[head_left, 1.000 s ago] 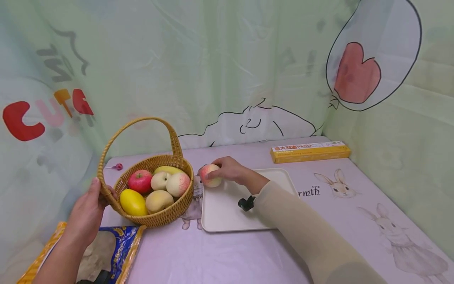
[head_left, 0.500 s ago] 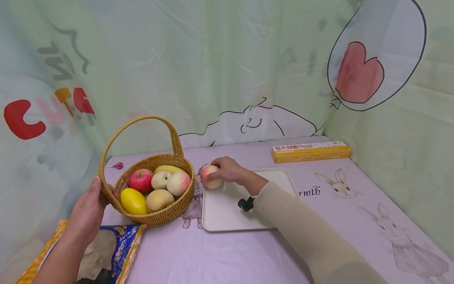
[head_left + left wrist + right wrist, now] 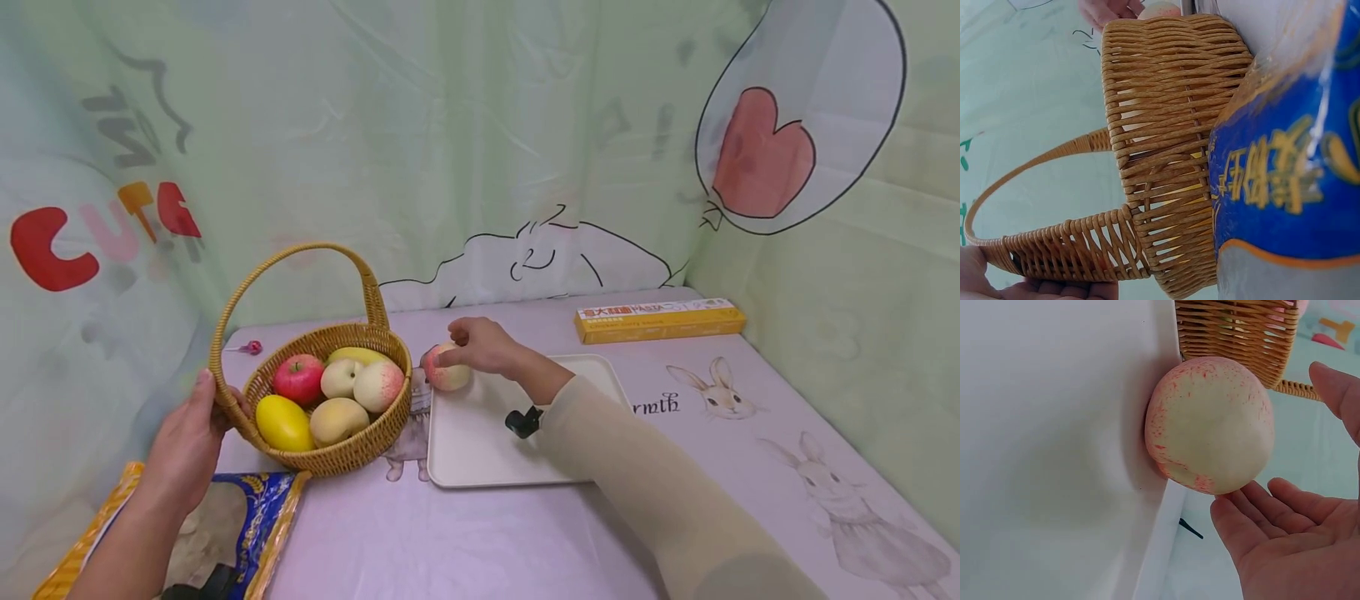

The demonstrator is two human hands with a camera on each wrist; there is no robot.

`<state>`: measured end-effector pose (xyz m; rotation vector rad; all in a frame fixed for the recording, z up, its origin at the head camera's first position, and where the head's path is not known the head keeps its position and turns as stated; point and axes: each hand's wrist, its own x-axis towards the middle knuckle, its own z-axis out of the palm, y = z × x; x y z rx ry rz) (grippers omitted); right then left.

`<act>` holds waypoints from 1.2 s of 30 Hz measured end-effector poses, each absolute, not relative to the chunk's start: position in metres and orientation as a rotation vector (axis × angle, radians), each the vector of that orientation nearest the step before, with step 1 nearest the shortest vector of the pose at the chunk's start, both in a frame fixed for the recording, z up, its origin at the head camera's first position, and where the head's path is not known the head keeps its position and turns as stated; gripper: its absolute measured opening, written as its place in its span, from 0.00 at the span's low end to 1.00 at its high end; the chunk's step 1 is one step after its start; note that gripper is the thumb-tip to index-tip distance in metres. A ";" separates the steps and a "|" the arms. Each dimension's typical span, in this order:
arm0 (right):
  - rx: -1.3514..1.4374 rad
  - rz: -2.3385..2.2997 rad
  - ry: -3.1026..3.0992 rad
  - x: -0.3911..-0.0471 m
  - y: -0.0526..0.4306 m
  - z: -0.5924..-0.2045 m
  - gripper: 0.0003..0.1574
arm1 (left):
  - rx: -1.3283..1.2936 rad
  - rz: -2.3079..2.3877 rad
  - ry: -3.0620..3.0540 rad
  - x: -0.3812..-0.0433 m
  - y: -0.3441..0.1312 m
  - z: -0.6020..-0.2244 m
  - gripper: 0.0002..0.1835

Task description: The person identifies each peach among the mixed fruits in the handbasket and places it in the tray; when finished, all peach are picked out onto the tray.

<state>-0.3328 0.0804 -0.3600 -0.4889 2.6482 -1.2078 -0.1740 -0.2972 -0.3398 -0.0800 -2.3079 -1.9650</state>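
A wicker basket (image 3: 337, 460) stands on the left of the table, tilted slightly toward me. Inside lie a red apple (image 3: 298, 379), a yellow oval fruit (image 3: 283, 423), a banana (image 3: 357, 356) and several pale peach-like fruits. My left hand (image 3: 180, 454) grips the lower part of its handle (image 3: 1066, 247). A pink-and-cream peach (image 3: 1210, 425) sits at the far left corner of the white tray (image 3: 502, 462). Beside and above it is my right hand (image 3: 486, 348), thumb spread away and fingers loosely bent. In the right wrist view the fingertips (image 3: 1225, 509) are right at the peach's edge.
A blue-and-yellow food bag (image 3: 255, 517) lies at the front left, under my left forearm. At the back right is a yellow pasta box (image 3: 660, 322). A small wrapped lollipop (image 3: 252, 347) lies behind the basket. Printed curtains enclose the table's back and sides.
My right hand has let go of the peach and lifted slightly, its fingers parting from the fruit. The peach stays at the tray's corner. My left hand keeps its grip on the handle.
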 end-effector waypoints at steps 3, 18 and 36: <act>-0.501 -1.229 2.637 -0.333 0.080 -0.357 0.48 | -0.078 -1.967 -2.308 -0.174 -0.297 -0.339 0.30; -0.564 -1.332 2.535 -0.325 0.076 -0.337 0.52 | -0.053 -1.976 -2.303 -0.173 -0.297 -0.339 0.29; -0.562 -1.446 2.413 -0.316 0.065 -0.319 0.48 | -0.085 -1.952 -2.318 -0.174 -0.296 -0.337 0.29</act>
